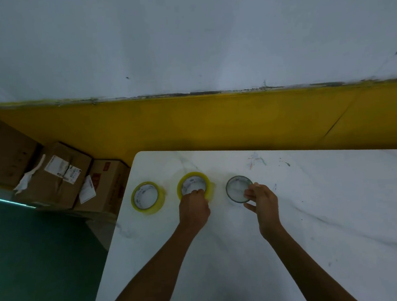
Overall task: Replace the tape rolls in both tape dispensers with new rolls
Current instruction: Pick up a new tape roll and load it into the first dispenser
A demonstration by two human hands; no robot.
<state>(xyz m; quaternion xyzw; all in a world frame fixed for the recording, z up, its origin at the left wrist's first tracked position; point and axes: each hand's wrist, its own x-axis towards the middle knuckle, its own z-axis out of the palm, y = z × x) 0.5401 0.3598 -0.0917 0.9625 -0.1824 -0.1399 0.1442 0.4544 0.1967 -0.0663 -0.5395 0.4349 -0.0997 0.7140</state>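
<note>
Three tape rolls lie flat in a row on the white marble table (314, 212). The left yellow roll (148, 198) lies untouched near the table's left edge. My left hand (194, 208) grips the near rim of the middle yellow roll (193, 177), fingers curled over it. My right hand (262, 198) pinches the right rim of a thin grey, nearly used-up roll (235, 185), thumb outside and fingertips inside the ring. No tape dispenser is in view.
Cardboard boxes (60, 174) are stacked on the floor left of the table, beside a green floor area (35, 255). A yellow wall band (214, 121) runs behind the table under a white wall.
</note>
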